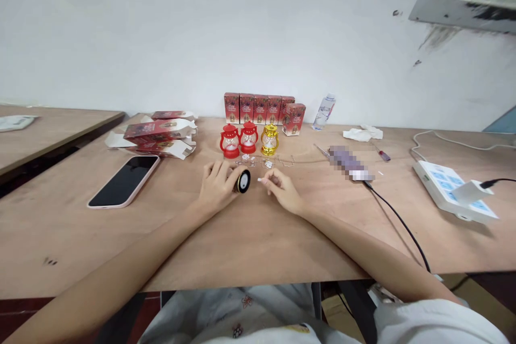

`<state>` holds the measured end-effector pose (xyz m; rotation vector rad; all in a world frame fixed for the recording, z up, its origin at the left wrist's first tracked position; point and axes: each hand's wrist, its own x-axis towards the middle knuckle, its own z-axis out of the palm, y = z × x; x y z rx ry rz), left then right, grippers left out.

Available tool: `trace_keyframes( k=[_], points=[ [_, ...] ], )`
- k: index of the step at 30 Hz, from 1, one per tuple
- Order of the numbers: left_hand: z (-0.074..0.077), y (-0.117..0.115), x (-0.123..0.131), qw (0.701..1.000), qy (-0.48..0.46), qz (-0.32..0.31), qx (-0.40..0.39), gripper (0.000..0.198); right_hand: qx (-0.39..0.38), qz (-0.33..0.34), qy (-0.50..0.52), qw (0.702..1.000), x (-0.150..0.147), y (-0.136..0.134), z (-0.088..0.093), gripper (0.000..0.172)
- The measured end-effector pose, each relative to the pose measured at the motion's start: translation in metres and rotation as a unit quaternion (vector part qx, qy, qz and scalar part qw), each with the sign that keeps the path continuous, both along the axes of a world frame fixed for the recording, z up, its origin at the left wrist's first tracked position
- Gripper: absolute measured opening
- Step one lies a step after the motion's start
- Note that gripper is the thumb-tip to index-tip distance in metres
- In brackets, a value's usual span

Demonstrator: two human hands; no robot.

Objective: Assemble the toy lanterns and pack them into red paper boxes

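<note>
My left hand (217, 185) is wrapped round a small lantern, its round black base (242, 181) with a pale centre turned to the right. Just right of it, my right hand (281, 188) pinches a tiny white piece (261, 179) between thumb and fingertips. The two hands are apart. Beyond them stand two red lanterns (230, 142) (249, 138) and a gold lantern (270, 141), all upright. Small white parts (268, 163) and thin metal wire pieces (287, 161) lie in front of the lanterns.
Several red boxes (260, 109) stand by the wall, a bottle (324, 112) to their right. At left are flattened cartons (161, 131) and a phone (124, 181). Rightward lie tissue (363, 133), a screwdriver (382, 155), a blurred device (349, 162) with a cable, and a power strip (453, 191).
</note>
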<state>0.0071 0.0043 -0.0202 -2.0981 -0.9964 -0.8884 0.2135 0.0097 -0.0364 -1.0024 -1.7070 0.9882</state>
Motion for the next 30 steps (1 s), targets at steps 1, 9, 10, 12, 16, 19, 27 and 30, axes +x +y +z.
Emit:
trace_keyframes(
  k=[1, 9, 10, 12, 16, 19, 27, 30],
  points=[
    [0.001, 0.002, -0.003, 1.000, -0.008, -0.001, -0.008, 0.025, 0.006, -0.030, -0.001, 1.000, 0.007, 0.009, -0.001, 0.025],
    [0.003, -0.002, 0.002, 0.998, 0.012, -0.054, -0.021, 0.026, -0.001, -0.302, -0.066, 0.951, 0.060, 0.064, -0.009, 0.019],
    [0.003, -0.003, 0.004, 0.998, 0.016, -0.057, -0.022, 0.026, -0.007, -0.312, -0.065, 0.948, 0.062, 0.067, -0.010, 0.020],
    [0.003, -0.005, 0.006, 0.998, 0.023, -0.058, -0.026, 0.025, -0.010, -0.321, -0.062, 0.945, 0.063, 0.071, -0.013, 0.022],
    [0.002, -0.005, 0.006, 0.996, 0.036, -0.065, -0.042, 0.025, -0.011, -0.328, -0.051, 0.943, 0.062, 0.075, -0.017, 0.027],
    [0.001, -0.004, 0.005, 0.994, 0.042, -0.075, -0.064, 0.028, -0.009, -0.315, -0.041, 0.948, 0.062, 0.075, -0.017, 0.027],
    [-0.002, -0.002, 0.006, 0.995, 0.041, -0.086, -0.042, 0.027, -0.002, -0.283, -0.014, 0.959, 0.060, 0.068, -0.009, 0.026],
    [-0.001, -0.003, 0.005, 0.994, 0.045, -0.082, -0.051, 0.028, 0.011, -0.268, -0.004, 0.963, 0.055, 0.060, -0.003, 0.024]
  ],
)
